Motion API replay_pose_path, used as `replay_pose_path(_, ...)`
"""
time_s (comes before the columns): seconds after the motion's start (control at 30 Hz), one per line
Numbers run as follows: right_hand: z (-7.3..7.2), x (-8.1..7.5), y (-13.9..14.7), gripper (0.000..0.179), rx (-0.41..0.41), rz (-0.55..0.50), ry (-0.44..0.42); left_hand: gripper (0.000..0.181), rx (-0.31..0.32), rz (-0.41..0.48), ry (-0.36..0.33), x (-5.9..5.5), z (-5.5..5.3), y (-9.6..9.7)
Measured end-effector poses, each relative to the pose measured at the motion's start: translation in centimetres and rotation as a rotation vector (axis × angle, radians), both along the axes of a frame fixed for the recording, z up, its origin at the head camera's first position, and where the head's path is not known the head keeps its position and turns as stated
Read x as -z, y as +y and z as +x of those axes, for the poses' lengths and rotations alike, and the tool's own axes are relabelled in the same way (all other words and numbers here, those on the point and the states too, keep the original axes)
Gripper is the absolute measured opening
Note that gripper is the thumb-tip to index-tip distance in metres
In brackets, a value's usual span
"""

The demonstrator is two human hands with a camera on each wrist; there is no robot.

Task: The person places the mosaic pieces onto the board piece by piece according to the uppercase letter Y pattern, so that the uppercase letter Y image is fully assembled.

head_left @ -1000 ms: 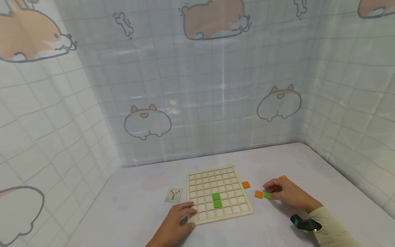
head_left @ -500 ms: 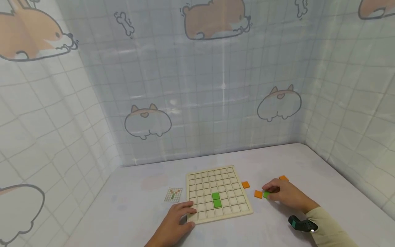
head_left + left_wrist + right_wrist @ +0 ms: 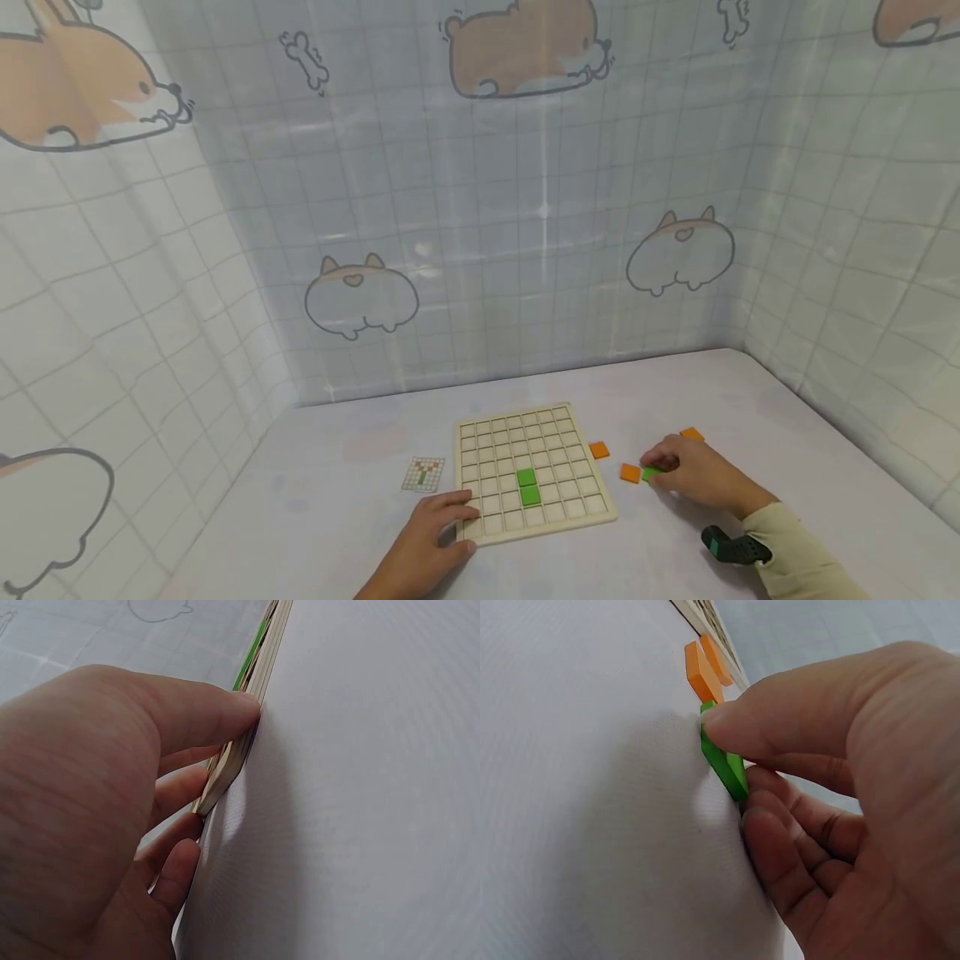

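A pale wooden grid board [image 3: 558, 518] lies on the table with two green square tiles [image 3: 529, 495] in its cells, one behind the other. My left hand [image 3: 426, 533] rests at the board's near left corner, fingers over the left side and thumb against the front edge, as the left wrist view also shows. To the right of the board, my right hand [image 3: 701, 475] pinches another green tile [image 3: 724, 766] low at the tabletop, thumb on its near face. An orange tile [image 3: 630, 473] lies just left of that green one.
A small pattern card [image 3: 423, 473] with a printed grid lies left of the board. One orange tile [image 3: 598, 450] sits by the board's right edge, another orange tile [image 3: 692, 434] behind my right hand. Patterned curtains [image 3: 480, 208] rise around the table [image 3: 337, 467].
My right hand stays at the green tile, its wrist having shifted slightly left. The left hand and the board hold their places.
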State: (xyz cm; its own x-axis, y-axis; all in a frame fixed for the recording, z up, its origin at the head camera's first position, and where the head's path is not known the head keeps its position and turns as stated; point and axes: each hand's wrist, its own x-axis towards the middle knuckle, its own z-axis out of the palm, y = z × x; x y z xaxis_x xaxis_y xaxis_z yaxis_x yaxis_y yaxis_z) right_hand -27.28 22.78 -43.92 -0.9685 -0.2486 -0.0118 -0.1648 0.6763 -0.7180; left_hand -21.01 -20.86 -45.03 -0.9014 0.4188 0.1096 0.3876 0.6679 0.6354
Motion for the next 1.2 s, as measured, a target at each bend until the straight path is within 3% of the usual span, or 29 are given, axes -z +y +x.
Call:
replay_pose_path(0.63, -0.22, 0.15, -0.25, 0.027, 0.008, -0.010, -0.021, 0.033, 0.004, 0.013, -0.004, 0.06, -0.06, 0.00)
replay_pose_path(1.2, -0.24, -0.09, -0.43, 0.024, 0.020, -0.133, 0.060, 0.033, 0.001, 0.017, -0.016, -0.25, 0.28, 0.11)
